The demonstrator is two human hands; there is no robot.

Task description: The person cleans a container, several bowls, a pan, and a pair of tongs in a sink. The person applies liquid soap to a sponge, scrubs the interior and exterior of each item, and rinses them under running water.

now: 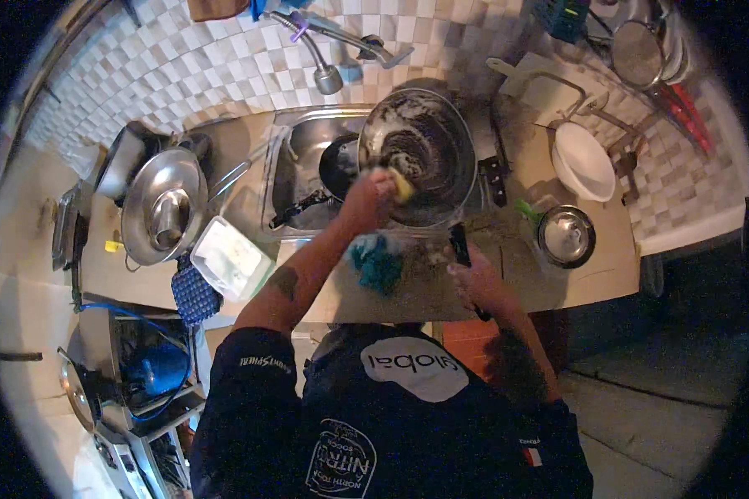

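Note:
My left hand (374, 196) holds a yellow sponge (402, 187) against the inside of a large, dark, round pan (440, 150), which is streaked with suds and tilted over the sink (309, 140). The black handle (459, 240) of the pan is gripped in my right hand (480, 280), near the counter's front edge. Beneath the large pan, partly hidden by it, a smaller black frying pan (337, 165) lies in the sink. A teal cloth (377, 265) rests on the counter between my forearms.
Left of the sink stand a metal basin (140, 215), a white plastic tub (225, 256) and a blue potholder (195, 293). A faucet (327, 78) hangs above. To the right are a black-handled knife (494, 181), a white bowl (583, 162) and a metal bowl (567, 236).

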